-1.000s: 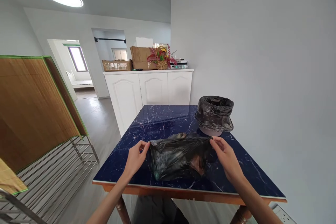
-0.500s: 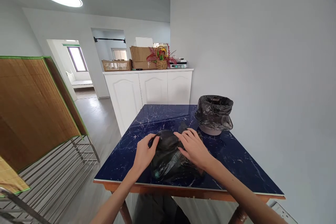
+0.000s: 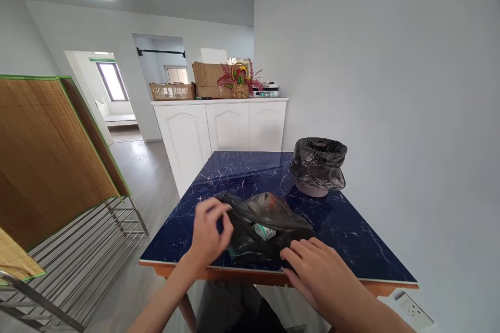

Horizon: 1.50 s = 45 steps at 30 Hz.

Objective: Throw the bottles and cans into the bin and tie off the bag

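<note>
A thin black plastic bag (image 3: 250,244) lies near the front edge of the blue marbled table, its mouth spread apart between my hands. Through the gap shows a small white-and-green printed item (image 3: 265,231); its kind is unclear. Something reddish shows faintly through the film behind it. My left hand (image 3: 211,231), slightly blurred, has its fingers curled at the bag's left edge, pinching the film. At the front right of the bag, my right hand (image 3: 314,268) is closed on its edge, with the thumb partly hidden below.
A bin (image 3: 318,166) lined with a black bag stands at the table's back right, by the wall. Beyond the blue table (image 3: 242,166) is a white cabinet (image 3: 230,125) carrying cardboard boxes (image 3: 211,80) and a flower basket (image 3: 240,88). A metal rack (image 3: 89,250) stands left.
The bag has been pulled wider, uncovering the white-and-green item. My right hand has moved down and toward me to the bag's near edge; my left hand has shifted slightly left and nearer.
</note>
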Motion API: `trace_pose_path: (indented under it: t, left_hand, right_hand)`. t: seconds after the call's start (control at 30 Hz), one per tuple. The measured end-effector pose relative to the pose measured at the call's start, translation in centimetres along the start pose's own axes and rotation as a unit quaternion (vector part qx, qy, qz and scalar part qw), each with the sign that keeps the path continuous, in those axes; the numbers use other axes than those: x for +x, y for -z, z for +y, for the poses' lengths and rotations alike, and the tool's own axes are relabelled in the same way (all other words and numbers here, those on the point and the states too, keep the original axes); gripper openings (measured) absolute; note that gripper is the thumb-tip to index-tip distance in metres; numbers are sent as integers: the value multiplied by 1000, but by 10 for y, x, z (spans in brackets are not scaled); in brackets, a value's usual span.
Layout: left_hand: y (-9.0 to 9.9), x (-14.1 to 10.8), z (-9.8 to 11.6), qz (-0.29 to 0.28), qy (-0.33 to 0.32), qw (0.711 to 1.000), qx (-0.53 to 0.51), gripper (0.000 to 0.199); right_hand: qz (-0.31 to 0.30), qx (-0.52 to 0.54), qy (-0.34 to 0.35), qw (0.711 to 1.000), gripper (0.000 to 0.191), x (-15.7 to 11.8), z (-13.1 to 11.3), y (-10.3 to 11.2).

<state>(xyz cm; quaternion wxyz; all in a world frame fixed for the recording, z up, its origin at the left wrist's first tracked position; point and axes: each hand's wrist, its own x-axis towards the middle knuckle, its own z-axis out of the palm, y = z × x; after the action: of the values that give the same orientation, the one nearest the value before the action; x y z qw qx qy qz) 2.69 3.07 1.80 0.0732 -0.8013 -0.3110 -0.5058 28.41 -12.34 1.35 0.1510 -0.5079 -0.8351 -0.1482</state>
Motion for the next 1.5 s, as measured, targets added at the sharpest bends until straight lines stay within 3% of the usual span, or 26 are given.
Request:
trace_pose_path:
  t: [0.07,0.13,0.17,0.23,0.3,0.37,0.53,0.67,0.8,0.9,1.0,1.17,1.23,1.33,1.5]
  left_hand:
    - [-1,-8,16,-167,-125,977,-41,30]
    - [-3,-13,26,-297,-174,937,-56,32]
    - [-4,-14,28,-330,-177,926,-48,30]
    - [-5,-18,26,-357,-179,916,-17,30]
    - [-4,-25,18,-368,-184,911,24,36]
    - [0,-33,7,-369,-179,910,69,39]
    - [6,-53,-16,-371,-104,907,170,32]
    - [5,-59,-22,-345,-12,913,218,32]
    - [6,-57,-11,-242,-5,948,208,41]
    - [6,-52,6,-218,-83,962,145,31]
    - [3,-51,14,-267,-130,949,104,29]
    - [2,-63,-1,-295,-84,943,132,31]
    - [7,-70,-10,-295,-68,945,125,32]
    - [17,-80,-22,-311,-34,945,99,42]
    - [31,-92,-39,-356,68,931,50,76]
  right_hand:
    - [73,28,-22,997,15,9,-15,14]
    - [102,69,-9,992,25,22,-24,18]
    - [87,94,6,992,30,29,-24,16]
    - [1,129,22,991,41,41,-19,4]
    - [-109,108,-3,988,48,50,-8,-13]
    - [-174,57,-38,982,55,55,4,-30]
    - [-162,12,-109,981,62,52,19,-50]
    - [-177,6,-135,975,110,45,20,-51]
    - [-170,32,-121,977,135,39,19,-51]
    - [-153,68,-81,983,131,34,17,-53]
    - [-137,105,-44,984,117,31,16,-56]
    - [-90,133,7,987,63,44,14,-57]
    - [-87,124,36,988,49,56,12,-59]
    - [-116,108,57,986,51,74,9,-70]
    - [-133,127,25,983,59,90,14,-87]
